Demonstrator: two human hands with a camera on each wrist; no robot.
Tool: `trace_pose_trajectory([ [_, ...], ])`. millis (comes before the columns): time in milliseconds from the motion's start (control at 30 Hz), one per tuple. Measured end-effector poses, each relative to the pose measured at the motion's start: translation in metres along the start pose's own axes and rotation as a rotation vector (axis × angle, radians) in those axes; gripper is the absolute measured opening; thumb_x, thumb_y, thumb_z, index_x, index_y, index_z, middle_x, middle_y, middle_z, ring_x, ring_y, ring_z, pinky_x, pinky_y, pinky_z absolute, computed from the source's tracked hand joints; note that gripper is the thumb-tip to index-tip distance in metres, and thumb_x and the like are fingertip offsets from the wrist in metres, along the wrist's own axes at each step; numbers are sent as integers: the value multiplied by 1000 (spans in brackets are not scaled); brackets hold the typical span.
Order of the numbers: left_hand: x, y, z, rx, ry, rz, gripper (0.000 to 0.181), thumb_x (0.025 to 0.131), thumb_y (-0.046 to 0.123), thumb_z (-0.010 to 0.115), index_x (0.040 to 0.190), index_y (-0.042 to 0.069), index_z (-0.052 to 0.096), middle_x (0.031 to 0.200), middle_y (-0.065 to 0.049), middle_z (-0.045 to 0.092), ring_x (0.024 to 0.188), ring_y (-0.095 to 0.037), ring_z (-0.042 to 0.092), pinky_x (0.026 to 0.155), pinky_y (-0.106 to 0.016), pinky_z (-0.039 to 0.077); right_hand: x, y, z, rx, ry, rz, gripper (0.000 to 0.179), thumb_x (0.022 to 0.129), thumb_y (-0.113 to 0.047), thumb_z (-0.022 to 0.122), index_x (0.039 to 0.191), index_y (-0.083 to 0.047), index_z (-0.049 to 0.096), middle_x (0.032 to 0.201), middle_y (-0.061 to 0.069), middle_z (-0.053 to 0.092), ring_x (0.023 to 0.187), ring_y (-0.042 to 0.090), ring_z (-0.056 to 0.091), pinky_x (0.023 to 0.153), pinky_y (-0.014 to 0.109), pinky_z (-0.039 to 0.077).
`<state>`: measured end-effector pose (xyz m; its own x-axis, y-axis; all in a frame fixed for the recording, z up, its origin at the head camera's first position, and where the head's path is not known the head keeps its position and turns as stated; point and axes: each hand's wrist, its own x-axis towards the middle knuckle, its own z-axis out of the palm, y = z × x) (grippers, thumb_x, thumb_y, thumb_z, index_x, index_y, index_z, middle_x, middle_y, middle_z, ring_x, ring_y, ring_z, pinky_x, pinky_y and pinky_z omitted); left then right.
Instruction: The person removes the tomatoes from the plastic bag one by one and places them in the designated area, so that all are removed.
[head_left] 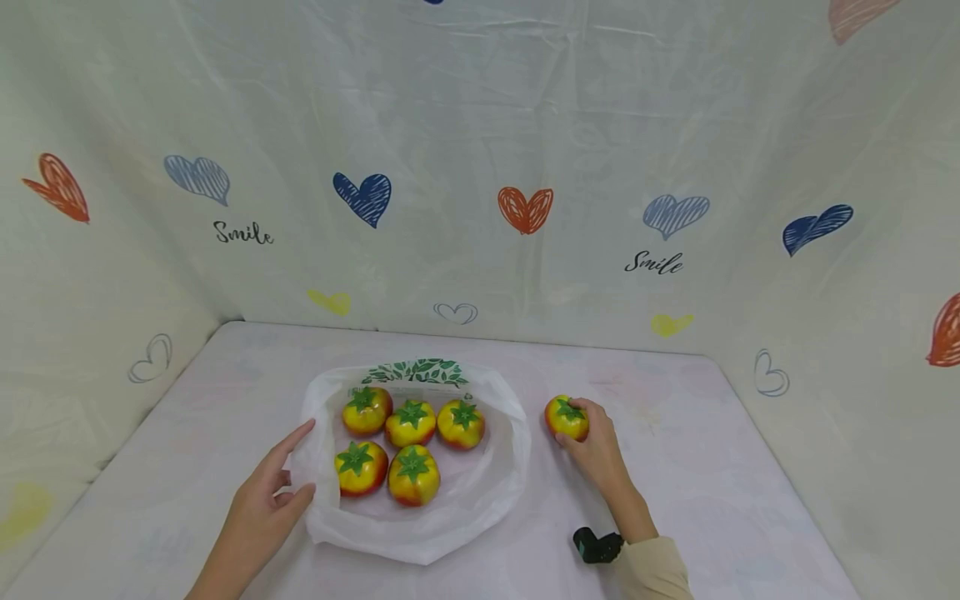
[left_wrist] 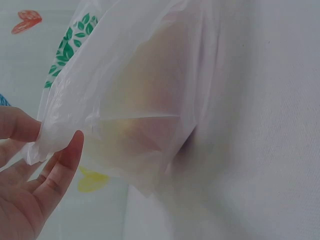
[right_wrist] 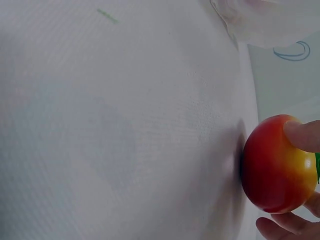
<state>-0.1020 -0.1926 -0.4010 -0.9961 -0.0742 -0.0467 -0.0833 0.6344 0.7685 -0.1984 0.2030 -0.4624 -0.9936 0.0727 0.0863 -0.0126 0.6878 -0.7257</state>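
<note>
A white plastic bag [head_left: 420, 542] with a green leaf print stands wide-mouthed on the table, and several glossy yellow-red tomatoes [head_left: 413, 476] with green star-shaped tops lie inside it. At the bag's left rim is my left hand [head_left: 262, 508], index finger and thumb spread along the edge; in the left wrist view the rim passes between its fingers. To the right of the bag, my right hand [head_left: 600, 446] grips another tomato [head_left: 564, 421] between thumb and fingers. In the right wrist view that tomato [right_wrist: 272, 170] is close to the tabletop, its green top mostly out of frame.
A small black object [head_left: 594, 546] lies on the table near my right sleeve. The pale table [head_left: 697, 467] is bordered at the back and sides by a white curtain [head_left: 450, 108] printed with hearts and the word Smile.
</note>
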Motion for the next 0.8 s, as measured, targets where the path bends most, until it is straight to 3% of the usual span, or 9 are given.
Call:
trace_pose_trajectory([
  [233,0,1,0,6,-1,3,73,85,3,60,147,19,25,146,-19,33,95,-25,53,75,-24,54,-2,-3,-4,-26,8,-13,57,81,-7,68,131,-3,43,141,24,35,127,42,32,104,59,30],
  [500,0,1,0,-8,7,21,74,85,3,60,148,21,25,146,-17,33,95,-24,53,72,-18,52,-4,-9,-12,-26,45,-62,53,81,-9,67,129,-1,45,143,25,33,130,43,28,106,59,27],
  [800,1,0,0,1,-5,-3,75,85,3,60,148,21,24,146,-17,32,95,-25,52,72,-19,52,-29,-42,-23,33,118,-147,46,83,-13,68,124,-2,50,139,20,39,129,38,33,105,60,28],
])
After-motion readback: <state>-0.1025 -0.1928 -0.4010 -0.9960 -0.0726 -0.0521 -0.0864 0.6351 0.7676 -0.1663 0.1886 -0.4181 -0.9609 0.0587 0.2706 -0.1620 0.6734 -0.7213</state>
